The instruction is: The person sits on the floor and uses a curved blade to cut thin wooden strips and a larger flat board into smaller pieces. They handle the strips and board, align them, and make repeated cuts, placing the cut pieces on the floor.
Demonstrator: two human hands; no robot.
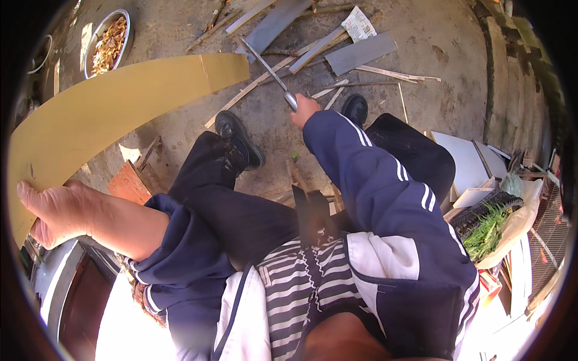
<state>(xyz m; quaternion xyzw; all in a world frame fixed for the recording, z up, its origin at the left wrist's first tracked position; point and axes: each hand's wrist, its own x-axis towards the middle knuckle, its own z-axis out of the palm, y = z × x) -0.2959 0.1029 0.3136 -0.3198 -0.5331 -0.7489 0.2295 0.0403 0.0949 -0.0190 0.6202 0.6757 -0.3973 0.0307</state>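
My left hand is closed around the near end of a long yellow-brown board, its thumb on the upper face. The board reaches away to the right, and a pale line crosses it close to its far end. Ahead of me, my right hand grips the metal handle of a long thin metal tool, seen nearly edge-on, so I cannot tell its exact kind. The tool points up and left, and its tip appears just beyond the board's far end; whether the two touch, I cannot tell.
Wood strips and grey boards lie on the concrete ahead. A metal basin with brownish pieces stands far left. On the right are white panels, green leaves and a wire mesh. An orange-brown board leans near my left forearm.
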